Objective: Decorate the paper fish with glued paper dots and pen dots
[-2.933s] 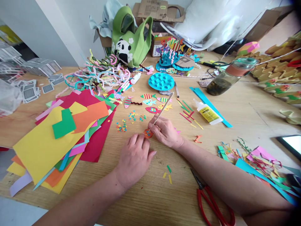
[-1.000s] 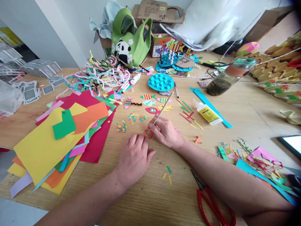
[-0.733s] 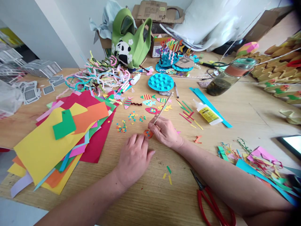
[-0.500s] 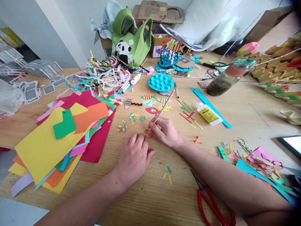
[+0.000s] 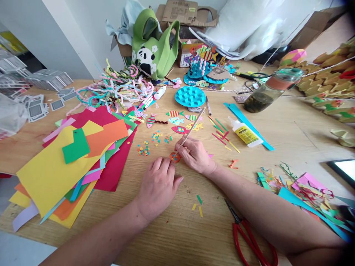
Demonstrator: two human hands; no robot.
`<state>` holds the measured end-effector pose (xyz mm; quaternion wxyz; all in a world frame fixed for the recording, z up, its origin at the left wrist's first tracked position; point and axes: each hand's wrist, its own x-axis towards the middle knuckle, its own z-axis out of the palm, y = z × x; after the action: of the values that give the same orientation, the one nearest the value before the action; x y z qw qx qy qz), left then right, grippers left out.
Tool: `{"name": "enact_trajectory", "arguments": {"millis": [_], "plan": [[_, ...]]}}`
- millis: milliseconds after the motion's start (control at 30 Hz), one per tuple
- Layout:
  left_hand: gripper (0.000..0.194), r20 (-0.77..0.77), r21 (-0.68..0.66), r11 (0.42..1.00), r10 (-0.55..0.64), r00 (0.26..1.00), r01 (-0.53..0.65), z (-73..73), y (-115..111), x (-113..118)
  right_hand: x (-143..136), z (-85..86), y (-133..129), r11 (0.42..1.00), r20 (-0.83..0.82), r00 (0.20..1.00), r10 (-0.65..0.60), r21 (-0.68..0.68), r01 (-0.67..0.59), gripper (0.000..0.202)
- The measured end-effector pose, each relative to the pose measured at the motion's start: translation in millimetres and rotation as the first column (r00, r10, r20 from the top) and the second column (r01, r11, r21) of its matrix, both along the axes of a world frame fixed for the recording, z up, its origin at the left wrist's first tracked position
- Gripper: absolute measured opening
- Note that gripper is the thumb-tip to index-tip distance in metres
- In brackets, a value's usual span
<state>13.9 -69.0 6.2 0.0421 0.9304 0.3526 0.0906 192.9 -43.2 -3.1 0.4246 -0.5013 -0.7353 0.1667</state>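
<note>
My right hand [image 5: 194, 154] is closed on a thin wooden stick [image 5: 191, 127], whose lower tip touches a small orange paper piece [image 5: 174, 157] with blue and yellow bits on it. Flat on the table beside that piece lies my left hand [image 5: 159, 183], fingertips at its lower edge, thumb spread out and nothing held. Small confetti [image 5: 143, 149] sits to the left. Several decorated paper fish [image 5: 180, 130] lie beyond my hands, below a round blue textured piece [image 5: 190, 96].
Coloured paper sheets [image 5: 52, 170] are piled at the left. A glue bottle [image 5: 245, 132], a tea bottle [image 5: 270, 92] and paper scraps [image 5: 310, 192] are on the right. Red-handled scissors [image 5: 249, 236] lie by my right forearm. Pipe cleaners [image 5: 113, 88] and a green bag [image 5: 155, 48] are behind.
</note>
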Motion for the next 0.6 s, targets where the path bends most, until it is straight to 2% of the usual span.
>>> {"name": "enact_trajectory", "arguments": {"millis": [600], "plan": [[0.038,-0.006,-0.007,1.000,0.002,1.000,-0.002,0.6,1.5,0.8,0.4,-0.5,0.2,1.000,-0.005,1.000,0.007,0.007,-0.007,0.027]]}}
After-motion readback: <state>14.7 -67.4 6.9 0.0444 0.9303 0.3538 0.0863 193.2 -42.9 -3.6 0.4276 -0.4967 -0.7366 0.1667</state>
